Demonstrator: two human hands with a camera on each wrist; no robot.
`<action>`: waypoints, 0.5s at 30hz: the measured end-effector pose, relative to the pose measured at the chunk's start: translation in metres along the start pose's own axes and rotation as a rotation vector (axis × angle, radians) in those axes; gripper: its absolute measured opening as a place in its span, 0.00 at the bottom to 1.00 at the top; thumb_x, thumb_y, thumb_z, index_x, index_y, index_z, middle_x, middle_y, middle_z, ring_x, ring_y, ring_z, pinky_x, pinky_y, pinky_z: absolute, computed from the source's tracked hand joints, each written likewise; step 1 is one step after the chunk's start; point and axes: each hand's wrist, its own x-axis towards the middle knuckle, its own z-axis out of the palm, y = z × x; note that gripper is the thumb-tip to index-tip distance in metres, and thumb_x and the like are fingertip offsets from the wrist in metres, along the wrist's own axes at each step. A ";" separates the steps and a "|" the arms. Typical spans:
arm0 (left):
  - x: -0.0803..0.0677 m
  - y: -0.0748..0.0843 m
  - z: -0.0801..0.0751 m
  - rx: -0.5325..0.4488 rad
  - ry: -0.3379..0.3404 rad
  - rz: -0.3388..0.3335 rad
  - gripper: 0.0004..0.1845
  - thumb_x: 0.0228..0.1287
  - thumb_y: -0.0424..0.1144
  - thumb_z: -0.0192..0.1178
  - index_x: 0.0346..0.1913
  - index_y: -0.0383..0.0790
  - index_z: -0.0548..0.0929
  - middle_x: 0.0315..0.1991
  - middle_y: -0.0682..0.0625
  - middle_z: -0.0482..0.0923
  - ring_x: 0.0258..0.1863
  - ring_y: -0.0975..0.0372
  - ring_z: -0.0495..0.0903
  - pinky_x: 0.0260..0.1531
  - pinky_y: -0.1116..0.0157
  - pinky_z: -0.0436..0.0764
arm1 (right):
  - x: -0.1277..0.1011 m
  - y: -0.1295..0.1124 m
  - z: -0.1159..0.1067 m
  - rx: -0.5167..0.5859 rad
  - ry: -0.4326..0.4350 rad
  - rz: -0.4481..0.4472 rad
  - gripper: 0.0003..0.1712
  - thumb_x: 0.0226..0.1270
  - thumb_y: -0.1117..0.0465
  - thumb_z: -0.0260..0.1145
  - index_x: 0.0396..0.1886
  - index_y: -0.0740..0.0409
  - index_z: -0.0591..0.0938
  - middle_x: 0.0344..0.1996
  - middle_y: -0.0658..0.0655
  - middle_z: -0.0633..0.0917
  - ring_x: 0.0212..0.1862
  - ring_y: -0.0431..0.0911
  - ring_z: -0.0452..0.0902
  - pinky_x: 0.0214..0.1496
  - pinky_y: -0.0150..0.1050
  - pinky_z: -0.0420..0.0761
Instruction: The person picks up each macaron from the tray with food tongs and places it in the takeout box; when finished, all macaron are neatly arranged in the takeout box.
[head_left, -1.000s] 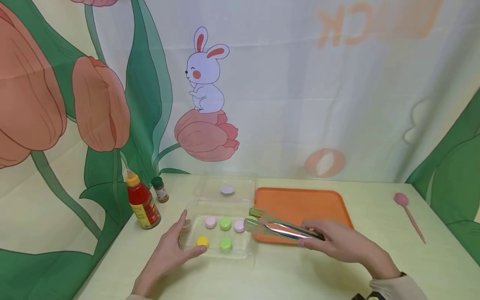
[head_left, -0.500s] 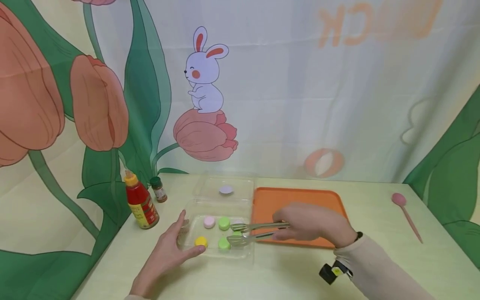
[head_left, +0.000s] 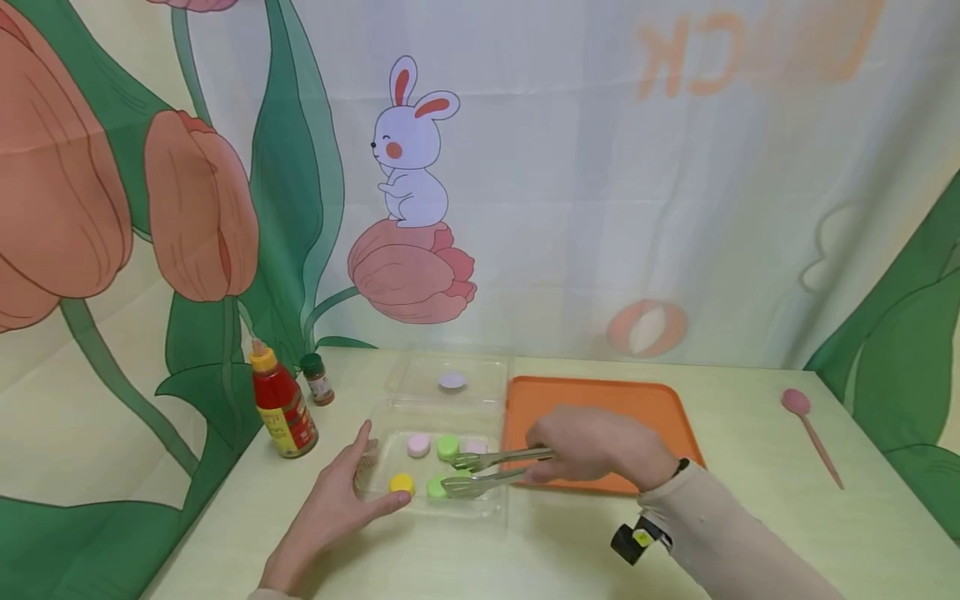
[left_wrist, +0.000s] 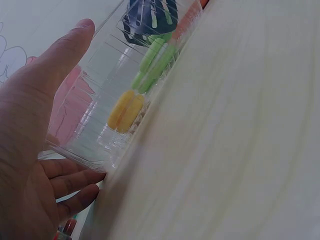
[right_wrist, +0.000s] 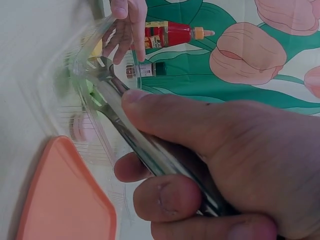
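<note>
Inside the clear tray (head_left: 495, 508), beyond my right hand (head_left: 600, 446) gripping tongs (head_left: 487, 471), green macaron (head_left: 437, 487) is lying; left hand (head_left: 330, 508), fingers straight, is bracing the tray.

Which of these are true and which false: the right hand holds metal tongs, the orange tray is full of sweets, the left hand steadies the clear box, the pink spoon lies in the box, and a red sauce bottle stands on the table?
1. The right hand holds metal tongs. True.
2. The orange tray is full of sweets. False: nothing shows on its visible surface; the round coloured pieces, such as the yellow one, lie in the clear box.
3. The left hand rests against the clear box. True.
4. The pink spoon lies in the box. False: it lies on the table, right of the tray.
5. A red sauce bottle stands on the table. True.
</note>
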 end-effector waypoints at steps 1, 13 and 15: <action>0.000 0.000 0.000 0.001 -0.001 0.000 0.71 0.46 0.74 0.74 0.86 0.54 0.43 0.80 0.46 0.62 0.79 0.44 0.57 0.73 0.35 0.62 | 0.001 0.000 0.001 0.002 -0.007 -0.001 0.14 0.71 0.46 0.72 0.29 0.45 0.80 0.20 0.43 0.74 0.23 0.37 0.65 0.26 0.33 0.67; -0.002 0.000 -0.001 0.005 0.005 0.008 0.70 0.47 0.74 0.73 0.86 0.53 0.43 0.80 0.45 0.61 0.79 0.43 0.57 0.73 0.35 0.62 | 0.006 -0.012 -0.003 0.010 -0.041 0.108 0.16 0.67 0.45 0.75 0.26 0.47 0.81 0.19 0.45 0.74 0.22 0.38 0.64 0.26 0.34 0.65; -0.002 0.000 -0.001 0.005 0.002 0.003 0.70 0.47 0.74 0.73 0.86 0.54 0.43 0.80 0.45 0.61 0.80 0.43 0.57 0.73 0.35 0.62 | 0.006 -0.014 -0.003 0.004 -0.038 0.124 0.17 0.66 0.44 0.75 0.26 0.47 0.81 0.20 0.45 0.76 0.23 0.38 0.66 0.26 0.34 0.67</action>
